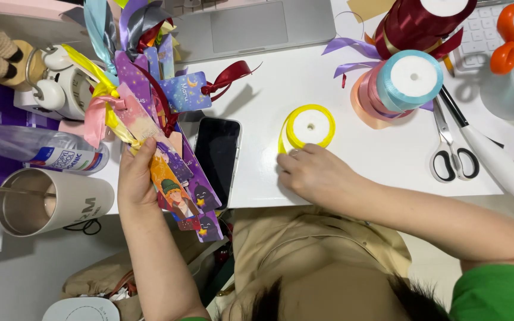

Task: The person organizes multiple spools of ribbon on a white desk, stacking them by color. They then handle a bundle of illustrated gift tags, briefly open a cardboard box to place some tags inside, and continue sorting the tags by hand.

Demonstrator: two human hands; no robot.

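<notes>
The yellow ribbon roll [310, 126] stands on its flat side on the white surface [281, 89], between the phone [216, 159] and the stacked rolls [401, 83]. It looks light, and its satin tape likely slippery and limp, so the firm hold is the rim of the spool, while the loose end needs a pinch. The right hand [316, 172] rests at the roll's near edge, fingers curled; whether its grip pinches the ribbon end I cannot tell. The left hand [138, 178] is closed on a fan of bookmarks [176, 184], stiff card with soft ribbon tails. Scissors [450, 151] lie well apart to the right.
</notes>
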